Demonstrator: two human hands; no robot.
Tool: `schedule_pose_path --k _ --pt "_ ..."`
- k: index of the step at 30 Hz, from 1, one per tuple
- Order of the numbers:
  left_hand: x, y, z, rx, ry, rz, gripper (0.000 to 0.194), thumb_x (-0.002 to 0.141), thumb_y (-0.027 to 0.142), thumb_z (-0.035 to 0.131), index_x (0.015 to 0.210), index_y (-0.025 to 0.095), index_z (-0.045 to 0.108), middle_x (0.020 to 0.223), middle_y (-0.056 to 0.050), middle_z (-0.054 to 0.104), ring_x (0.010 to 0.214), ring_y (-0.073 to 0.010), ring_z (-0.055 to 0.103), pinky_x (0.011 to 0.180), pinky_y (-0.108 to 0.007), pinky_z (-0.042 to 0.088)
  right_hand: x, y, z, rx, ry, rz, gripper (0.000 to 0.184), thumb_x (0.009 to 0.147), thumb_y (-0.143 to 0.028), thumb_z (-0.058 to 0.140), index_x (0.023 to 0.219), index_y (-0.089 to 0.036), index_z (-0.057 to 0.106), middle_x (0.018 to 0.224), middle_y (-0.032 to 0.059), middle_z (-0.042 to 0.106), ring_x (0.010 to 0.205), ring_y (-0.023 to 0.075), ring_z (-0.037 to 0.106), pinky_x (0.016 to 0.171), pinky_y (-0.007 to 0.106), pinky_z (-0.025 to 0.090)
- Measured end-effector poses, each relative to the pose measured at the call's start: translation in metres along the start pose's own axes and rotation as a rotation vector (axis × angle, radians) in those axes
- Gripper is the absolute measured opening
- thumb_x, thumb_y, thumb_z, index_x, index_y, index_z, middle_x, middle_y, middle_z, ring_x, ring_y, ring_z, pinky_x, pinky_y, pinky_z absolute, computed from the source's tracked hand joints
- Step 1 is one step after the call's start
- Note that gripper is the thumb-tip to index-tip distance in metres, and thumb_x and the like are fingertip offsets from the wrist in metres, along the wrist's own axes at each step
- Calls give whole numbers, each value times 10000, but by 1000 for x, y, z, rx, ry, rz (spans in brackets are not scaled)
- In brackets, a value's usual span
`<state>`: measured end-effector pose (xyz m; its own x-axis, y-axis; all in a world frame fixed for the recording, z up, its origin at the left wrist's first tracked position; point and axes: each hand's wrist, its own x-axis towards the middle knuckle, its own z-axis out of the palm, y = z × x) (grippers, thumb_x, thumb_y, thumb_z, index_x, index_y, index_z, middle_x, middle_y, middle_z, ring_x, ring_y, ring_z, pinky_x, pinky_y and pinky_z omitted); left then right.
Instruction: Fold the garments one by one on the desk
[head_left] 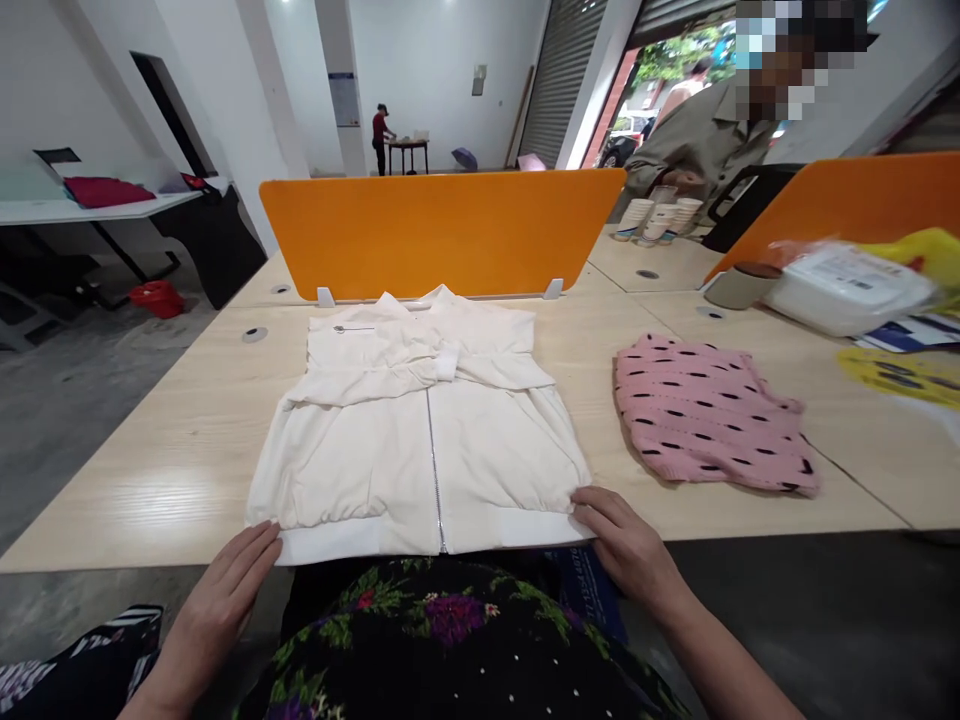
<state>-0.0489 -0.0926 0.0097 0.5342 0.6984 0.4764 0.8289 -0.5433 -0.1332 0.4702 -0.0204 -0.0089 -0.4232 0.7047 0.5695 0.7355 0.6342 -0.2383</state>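
A cream zip-up jacket (375,440) lies spread front side up on the wooden table, its hem toward me. The metal zipper runs down the middle of its lower half, and the sleeves are folded across the chest. My left hand (217,600) grips the hem's left corner, fingers on top and thumb hidden below. At the right corner, my right hand (626,540) pinches the hem in the same way. To the right, apart from both hands, lies a folded pink knit garment (705,415) with black dashes.
An orange divider (442,235) stands behind the jacket. Paper cups (658,222), a clear-wrapped white package (847,290) and a yellow bag (919,255) sit on the right. A person (701,135) stands beyond the cups. A red bucket (157,298) is on the floor at left.
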Motion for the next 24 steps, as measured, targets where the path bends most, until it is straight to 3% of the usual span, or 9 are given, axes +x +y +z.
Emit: schedule_pose_path --k 5,10,14,18,21,24 --pt "-11 -9 -2 -46 -85 0 628 855 135 479 1462 230 348 1419 -86 501 1318 -231 454 1134 -376 351 -1 3 -24 208 -121 114 283 881 -153 453 1075 -241 640 1230 112 601 1174 239 562 907 364 540" --pt "-20 -41 -6 32 -120 78 671 846 177 447 1494 246 291 1443 -40 484 1383 -225 362 1199 -367 195 -7 20 -42 182 -283 193 438 881 -199 464 1302 -274 561 1444 88 452 1340 251 421 1024 368 464" --pt "-6 -61 -5 50 -127 124 613 874 207 430 1471 307 338 1429 11 501 1387 -209 355 1200 -341 170 1 34 -30 107 -263 137 470 907 -165 409 1351 -269 526 1471 86 424 1338 227 425 1032 359 459" --pt "16 -62 4 -31 -114 65 628 891 126 361 1478 343 303 1435 13 496 1378 -201 370 1172 -365 242 21 39 -7 13 -128 40 490 925 -128 362 1369 -266 516 1497 85 393 1410 239 299 1122 471 332" --pt "27 -58 13 -168 -91 -8 556 904 189 387 1435 355 382 1419 -3 513 1377 -235 370 1127 -398 330 32 43 4 109 -189 -21 426 944 -204 390 1327 -266 564 1439 88 476 1389 239 344 1128 495 313" --pt "29 -54 18 -260 -87 -93 427 910 359 397 1310 313 536 1336 -27 589 1345 -263 413 1048 -388 429 35 47 1 300 -299 38 381 941 -358 442 1251 -247 632 1336 107 578 1317 253 454 1099 478 365"
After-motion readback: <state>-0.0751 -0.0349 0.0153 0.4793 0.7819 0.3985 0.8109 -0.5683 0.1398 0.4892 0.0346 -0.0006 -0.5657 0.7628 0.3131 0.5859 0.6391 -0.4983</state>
